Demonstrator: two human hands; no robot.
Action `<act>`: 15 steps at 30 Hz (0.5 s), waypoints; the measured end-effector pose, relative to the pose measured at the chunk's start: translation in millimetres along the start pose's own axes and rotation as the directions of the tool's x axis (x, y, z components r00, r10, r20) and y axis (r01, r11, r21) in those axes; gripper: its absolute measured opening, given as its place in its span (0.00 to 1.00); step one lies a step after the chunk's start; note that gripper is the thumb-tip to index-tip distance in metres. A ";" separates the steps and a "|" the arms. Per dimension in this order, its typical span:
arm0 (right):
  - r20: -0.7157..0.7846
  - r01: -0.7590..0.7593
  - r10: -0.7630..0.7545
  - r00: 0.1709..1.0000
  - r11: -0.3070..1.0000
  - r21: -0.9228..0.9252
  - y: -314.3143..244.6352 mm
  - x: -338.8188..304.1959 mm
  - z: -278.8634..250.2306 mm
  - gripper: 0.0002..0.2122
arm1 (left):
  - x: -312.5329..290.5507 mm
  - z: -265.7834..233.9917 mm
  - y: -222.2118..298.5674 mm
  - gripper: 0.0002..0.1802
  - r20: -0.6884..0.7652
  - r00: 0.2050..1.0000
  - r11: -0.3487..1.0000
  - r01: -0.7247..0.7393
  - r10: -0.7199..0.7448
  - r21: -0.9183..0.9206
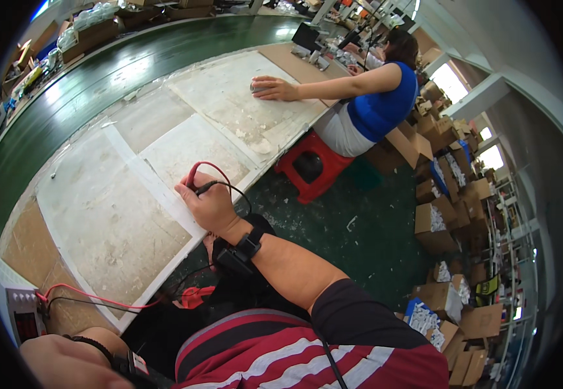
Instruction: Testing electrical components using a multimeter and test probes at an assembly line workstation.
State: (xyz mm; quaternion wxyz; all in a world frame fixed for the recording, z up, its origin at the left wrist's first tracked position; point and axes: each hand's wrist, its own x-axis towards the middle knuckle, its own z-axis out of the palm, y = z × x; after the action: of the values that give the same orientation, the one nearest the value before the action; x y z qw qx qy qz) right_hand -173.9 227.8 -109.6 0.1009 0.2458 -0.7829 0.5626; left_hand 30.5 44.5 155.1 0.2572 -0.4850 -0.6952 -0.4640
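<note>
The table (100, 211) has worn, dirty white sheets, and the floor (375, 236) is green. Cardboard boxes (434, 230), too many to count, stand across from the near edge. One person (385, 104) sits on one red stool (330, 174) at the near edge, further right.

Over that edge, the right hand (209, 204) has its fingers curled tight around two wires, one red wire (194, 170) and one black wire (205, 187). One pale machine (23, 308) sits at the left end. The left hand (68, 363) is near it; I cannot tell how its fingers are or what they hold.

Right hand (211, 206) — closed around red and black leads (204, 187) over the pale-topped bench (103, 211). Left hand (68, 363) — lower left, beside a white boxed instrument (19, 295). Co-worker (382, 107) in blue, seated on a red stool (332, 163), arm over the bench.
</note>
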 end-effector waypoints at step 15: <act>-0.005 -0.065 0.065 0.998 0.998 -0.013 -5.3 -5.2 4.3 0.06 | -12.0 -15.2 -18.5 0.18 -0.013 0.994 0.980 0.106 -0.105 0.169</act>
State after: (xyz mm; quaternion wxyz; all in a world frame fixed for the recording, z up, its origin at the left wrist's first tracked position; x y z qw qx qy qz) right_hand -166.3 223.9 -109.0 0.0862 0.2181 -0.7940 0.5609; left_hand 17.0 23.9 144.7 0.2739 -0.4228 -0.7564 -0.4172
